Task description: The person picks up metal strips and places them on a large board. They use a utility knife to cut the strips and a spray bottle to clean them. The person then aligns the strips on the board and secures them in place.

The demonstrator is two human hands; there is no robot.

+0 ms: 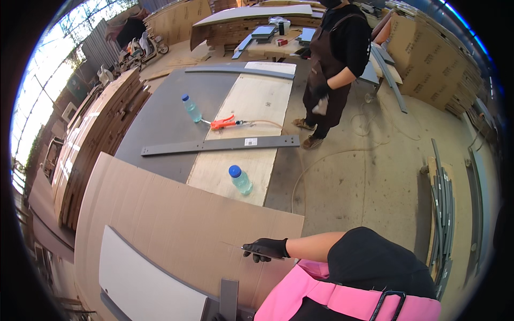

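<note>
My right hand (pixel 265 249), in a black glove, is closed around a slim tool (pixel 246 248) with a thin, pale tip pointing left; its exact kind is too fine to make out. The hand is above a large brown cardboard sheet (pixel 176 208). Left of it lies a white panel (pixel 144 273) with grey edges. A short grey strip (pixel 228 299) stands out beside the panel's right end. At the bottom edge, a dark patch next to this strip may be my left hand (pixel 218 316); its fingers are hidden.
Beyond the cardboard, a table bears a long grey board (pixel 219 145), an orange air gun (pixel 225 123) with a hose, and two blue-capped bottles (pixel 241 181) (pixel 191 108). A person in a dark apron (pixel 329 69) stands at its right. Stacked boards (pixel 101 134) rise at left; strips (pixel 441 214) lie right.
</note>
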